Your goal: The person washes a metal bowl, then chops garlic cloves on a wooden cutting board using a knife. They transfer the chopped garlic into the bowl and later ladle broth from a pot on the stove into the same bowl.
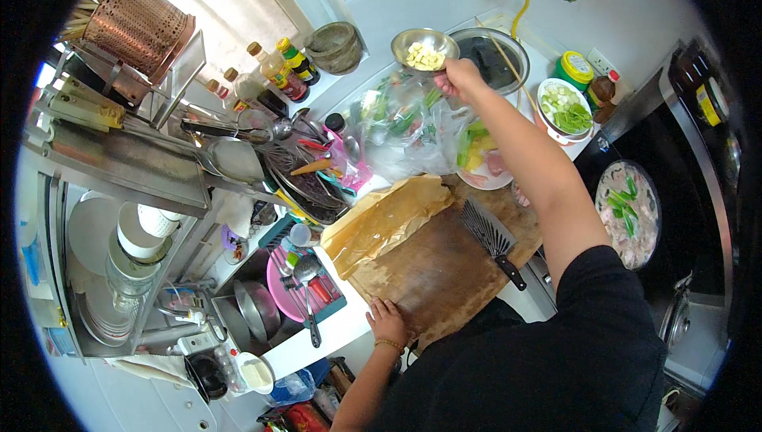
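Note:
My right hand (461, 79) grips the rim of a small metal bowl (405, 54) that holds pale chopped pieces, perhaps garlic. The bowl is at the back of the counter, beside a glass-lidded round pan (491, 60). My left hand (387, 322) rests with fingers spread on the near left edge of the wooden cutting board (440, 271). A cleaver (488, 230) with a black handle lies on the board's right part. Brown paper (387, 223) lies along its back left edge. Behind the board, a white plate (497, 182) with sliced food is partly hidden by my right arm.
Plastic bags of vegetables (399, 116) lie behind the board. A white bowl of cut greens (564, 107) stands at the back right, above a plate of meat with green pieces (628, 214). The sink with a pink basin (286, 289) is at left, below a stone mortar (334, 48) and bottles.

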Motion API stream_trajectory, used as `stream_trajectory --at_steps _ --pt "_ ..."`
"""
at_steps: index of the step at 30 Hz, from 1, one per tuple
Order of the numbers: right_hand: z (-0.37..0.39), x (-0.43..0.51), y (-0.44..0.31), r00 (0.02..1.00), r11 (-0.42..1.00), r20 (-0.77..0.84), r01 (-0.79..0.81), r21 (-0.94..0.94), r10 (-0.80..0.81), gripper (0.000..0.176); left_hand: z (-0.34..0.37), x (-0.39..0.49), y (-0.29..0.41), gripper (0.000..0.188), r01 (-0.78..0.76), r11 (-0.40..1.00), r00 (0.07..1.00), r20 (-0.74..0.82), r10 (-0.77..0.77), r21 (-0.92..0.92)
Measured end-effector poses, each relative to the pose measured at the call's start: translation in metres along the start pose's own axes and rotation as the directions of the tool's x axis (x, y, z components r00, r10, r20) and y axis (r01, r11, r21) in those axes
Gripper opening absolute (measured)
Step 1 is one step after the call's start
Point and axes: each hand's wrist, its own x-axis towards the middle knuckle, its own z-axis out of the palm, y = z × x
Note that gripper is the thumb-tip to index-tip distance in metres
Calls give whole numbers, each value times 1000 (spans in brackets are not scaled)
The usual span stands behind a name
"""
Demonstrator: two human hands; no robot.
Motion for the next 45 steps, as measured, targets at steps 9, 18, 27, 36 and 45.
stream_trajectory --at_steps 9,18,27,36,45 --pt "43 22 3 983 973 143 -79 -217 111 28 8 -2 0 55 13 999 996 -85 -17 -49" --pt "85 82 78 946 853 192 -133 -504 261 24 5 0 4 51 40 995 995 -90 -48 -87" --pt "99 119 116 967 831 150 -92 -549 206 20 14 -4 3 51 35 998 992 -118 -41 -53" --pt "73 39 63 929 762 -24 288 -580 -370 54 -7 -1 2 58 7 999 999 -37 -9 -48" --pt "30 -209 135 888 888 28 457 51 -459 19 -18 0 2 121 -53 998 997 57 50 42"
